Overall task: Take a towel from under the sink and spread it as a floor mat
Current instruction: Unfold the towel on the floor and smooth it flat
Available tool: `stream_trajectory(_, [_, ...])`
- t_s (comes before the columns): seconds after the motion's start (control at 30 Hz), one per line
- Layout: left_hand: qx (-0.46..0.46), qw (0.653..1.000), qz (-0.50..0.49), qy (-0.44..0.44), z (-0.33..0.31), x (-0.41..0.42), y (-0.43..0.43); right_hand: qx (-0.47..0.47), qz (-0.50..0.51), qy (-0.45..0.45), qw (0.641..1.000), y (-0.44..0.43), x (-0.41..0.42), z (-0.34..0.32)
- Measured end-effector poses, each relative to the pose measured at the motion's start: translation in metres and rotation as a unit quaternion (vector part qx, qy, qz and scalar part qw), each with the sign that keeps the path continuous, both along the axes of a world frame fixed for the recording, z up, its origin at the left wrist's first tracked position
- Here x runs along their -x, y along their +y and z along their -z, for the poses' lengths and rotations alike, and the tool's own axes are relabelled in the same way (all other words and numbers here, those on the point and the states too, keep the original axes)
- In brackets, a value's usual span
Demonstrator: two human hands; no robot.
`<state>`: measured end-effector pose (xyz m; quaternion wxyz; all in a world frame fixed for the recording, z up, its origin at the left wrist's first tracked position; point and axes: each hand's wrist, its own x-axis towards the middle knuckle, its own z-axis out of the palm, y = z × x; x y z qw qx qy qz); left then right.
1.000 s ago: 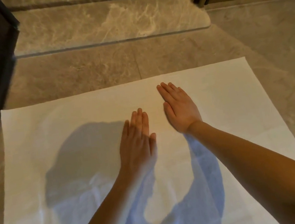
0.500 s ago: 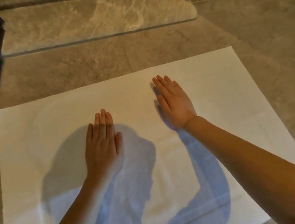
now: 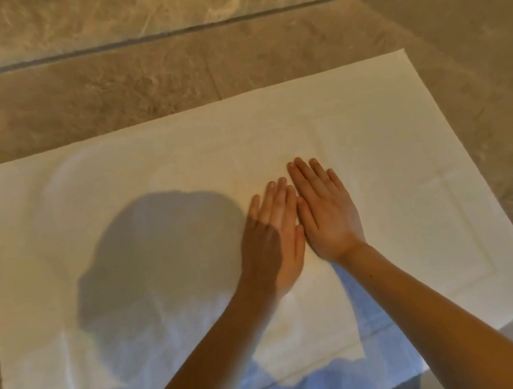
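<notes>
Towel [image 3: 118, 185] lies spread flat on floor [image 3: 422, 28]. L hand [image 3: 274, 234] & R hand [image 3: 327, 214] rest palm-down mid-towel, side by side, touching; fingers straight, flat, gripping nothing.

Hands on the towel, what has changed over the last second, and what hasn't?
The left hand swept out to the left across the white towel, then came back in; it now lies right beside the right hand, thumbs about touching. The right hand stayed near the towel's middle. Nothing was gripped or let go: both palms are flat and open. The towel remains spread flat on the stone floor.
</notes>
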<state>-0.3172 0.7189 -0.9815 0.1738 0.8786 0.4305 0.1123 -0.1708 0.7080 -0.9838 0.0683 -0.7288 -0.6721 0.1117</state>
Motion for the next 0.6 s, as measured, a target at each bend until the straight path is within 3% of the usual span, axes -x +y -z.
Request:
stream_trajectory(0.13, [0.014, 0.999, -0.018, 0.034, 0.006, 0.007, -0.002, -0.005, 0.004, 0.001, 1.000, 0.001, 0.000, 0.001])
stream_trajectory(0.33, [0.009, 0.990, -0.090, 0.112, 0.010, 0.089, -0.006, -0.013, 0.001, 0.007, 1.000, 0.001, -0.003, 0.003])
stream_trajectory(0.6, [0.003, 0.983, -0.149, 0.107, 0.009, 0.140, -0.016, -0.011, -0.001, 0.014, 1.000, 0.000, 0.000, 0.002])
